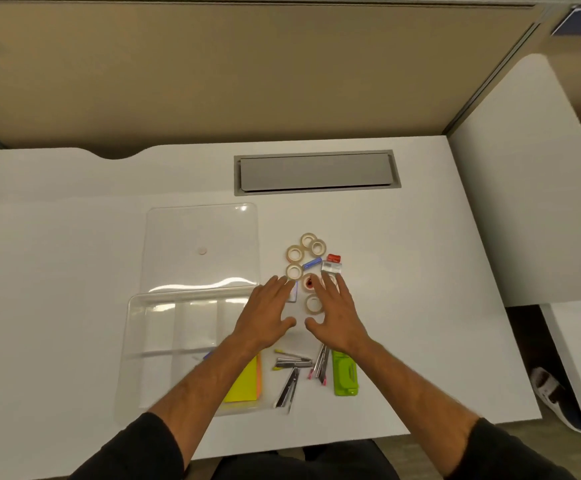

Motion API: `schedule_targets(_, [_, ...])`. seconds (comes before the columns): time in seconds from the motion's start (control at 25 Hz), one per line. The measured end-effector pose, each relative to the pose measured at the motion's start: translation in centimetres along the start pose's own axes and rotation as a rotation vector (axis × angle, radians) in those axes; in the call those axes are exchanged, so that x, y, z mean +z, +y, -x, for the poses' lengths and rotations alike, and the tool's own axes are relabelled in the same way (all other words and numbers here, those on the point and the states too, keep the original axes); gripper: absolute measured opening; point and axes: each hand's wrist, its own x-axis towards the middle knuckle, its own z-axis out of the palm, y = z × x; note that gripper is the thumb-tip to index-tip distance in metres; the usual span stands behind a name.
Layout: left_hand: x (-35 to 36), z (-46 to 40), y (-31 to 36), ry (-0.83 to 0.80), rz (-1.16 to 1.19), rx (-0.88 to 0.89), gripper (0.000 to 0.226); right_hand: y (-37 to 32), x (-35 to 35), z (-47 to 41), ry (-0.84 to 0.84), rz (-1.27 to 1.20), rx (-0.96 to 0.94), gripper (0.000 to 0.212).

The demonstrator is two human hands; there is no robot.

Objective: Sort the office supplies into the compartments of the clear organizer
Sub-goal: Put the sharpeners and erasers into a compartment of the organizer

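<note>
Reaching out with both hands flat, fingers spread and holding nothing: left hand (266,315) and right hand (337,315) hover over the pile of tape rolls (295,253), either side of one roll (313,304). Just past the fingertips there's a small red thing (334,258) and a clear little box (331,267), can't tell what exactly. Nearer me lie metal staplers (291,362) and a green one (344,374). Clear organizer (136,341) sits left, lid (201,244) behind it. Only the yellow sticky notes (244,384) look sorted, so pretty much everything's still left to do.
</note>
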Motion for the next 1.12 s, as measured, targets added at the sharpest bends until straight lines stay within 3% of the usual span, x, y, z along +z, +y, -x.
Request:
schedule_targets(0.64, [2.6, -10.2, 1.7, -0.15, -0.062, 0.062, 0.061, 7.8, -2.7, -8.1, -0.153, 0.033, 0.107, 0.088])
schedule_targets(0.84, [3.4, -11.5, 1.5, -0.16, -0.116, 0.066, 0.046, 8.4, -2.3, -8.6, -0.095, 0.023, 0.112, 0.075])
schedule_targets(1.12, [3.3, -11.9, 0.8, -0.199, -0.183, 0.112, 0.046, 8.8, -2.3, -10.1, -0.026, 0.001, 0.131, 0.048])
